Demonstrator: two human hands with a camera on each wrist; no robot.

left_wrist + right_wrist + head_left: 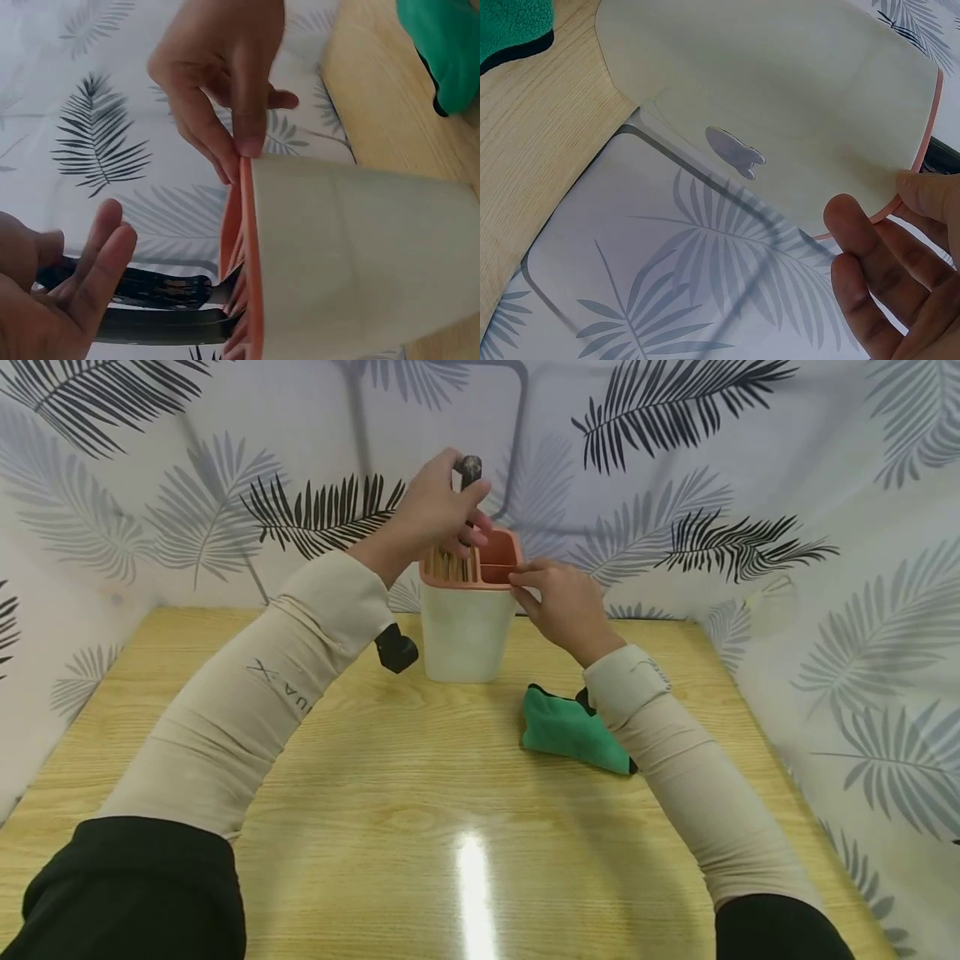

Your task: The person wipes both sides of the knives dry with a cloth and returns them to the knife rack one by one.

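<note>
A pale utensil holder (463, 635) with an orange slotted rim stands at the back of the table. Above its slotted left side, my left hand (442, 506) holds a black-handled knife (470, 472) by the handle. In the left wrist view, this knife (161, 289) and a second black handle (161, 328) run into the slots; the metal below the rim is hidden. My right hand (558, 602) pinches the holder's orange rim (930, 124) at its right side, thumb outside. The right wrist view shows the holder's pale wall (795, 97) beside the right fingers.
A green cloth (573, 731) with black edging lies on the wooden table (375, 810), in front of and right of the holder, under the right wrist. Leaf-patterned fabric (862, 610) hangs behind and along the sides. A dark wrist device (396, 648) hangs below the left cuff.
</note>
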